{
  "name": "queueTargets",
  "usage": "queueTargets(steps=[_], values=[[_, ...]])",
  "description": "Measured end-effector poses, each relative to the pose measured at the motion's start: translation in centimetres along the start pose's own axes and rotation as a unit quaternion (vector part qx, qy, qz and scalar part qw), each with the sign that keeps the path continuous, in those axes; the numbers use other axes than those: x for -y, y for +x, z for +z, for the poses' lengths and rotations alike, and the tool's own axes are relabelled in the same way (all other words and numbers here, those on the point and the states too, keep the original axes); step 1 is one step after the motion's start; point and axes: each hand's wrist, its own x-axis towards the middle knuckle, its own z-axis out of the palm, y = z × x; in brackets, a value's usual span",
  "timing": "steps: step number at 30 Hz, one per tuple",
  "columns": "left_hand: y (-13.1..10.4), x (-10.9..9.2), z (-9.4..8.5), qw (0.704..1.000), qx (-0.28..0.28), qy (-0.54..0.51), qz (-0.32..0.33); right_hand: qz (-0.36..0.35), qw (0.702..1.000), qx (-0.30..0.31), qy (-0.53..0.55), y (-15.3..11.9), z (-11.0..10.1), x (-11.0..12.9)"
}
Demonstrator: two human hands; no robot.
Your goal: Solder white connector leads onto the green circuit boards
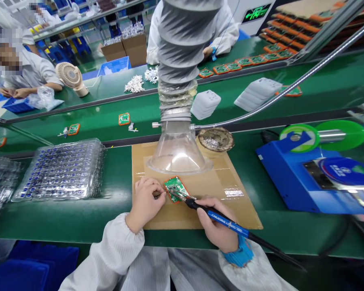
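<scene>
Pinching solder wire, the left hand (144,202) steadied the light, stiff, fragile circuit board (175,188), best held by its edges, while the right hand (216,226) gripped a soldering iron (224,220).

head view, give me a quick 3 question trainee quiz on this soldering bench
1. True or false: the right hand holds the soldering iron with its tip at the circuit board.
2. What does the board lie on? A) bare green bench B) brown mat C) blue machine
3. What hangs right above the board, behind the left hand?

Key
1. True.
2. B. The board rests on the mat, below the clear hood.
3. The clear fume hood on its grey duct.
</scene>
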Motion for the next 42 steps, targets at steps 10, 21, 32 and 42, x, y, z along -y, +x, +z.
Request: queueTargets(steps=[10, 21, 32, 42], values=[[-0.1, -0.6, -0.3, 1.000, 0.007, 0.007, -0.012, -0.021, 1.000, -0.010, 0.005, 0.0, -0.1, 0.0], [-0.1, -0.5, -0.2, 1.000, 0.006, 0.010, -0.014, -0.030, 1.000, -0.008, 0.005, 0.0, 0.0, 0.0], [-0.1, -0.5, -0.2, 1.000, 0.005, 0.010, -0.015, -0.024, 0.999, -0.019, 0.021, -0.6, -0.2, -0.6], [-0.1, -0.4, -0.1, 1.000, 0.003, 0.013, -0.016, -0.013, 0.949, -0.313, -0.021, 2.1, -3.4, -3.0]])
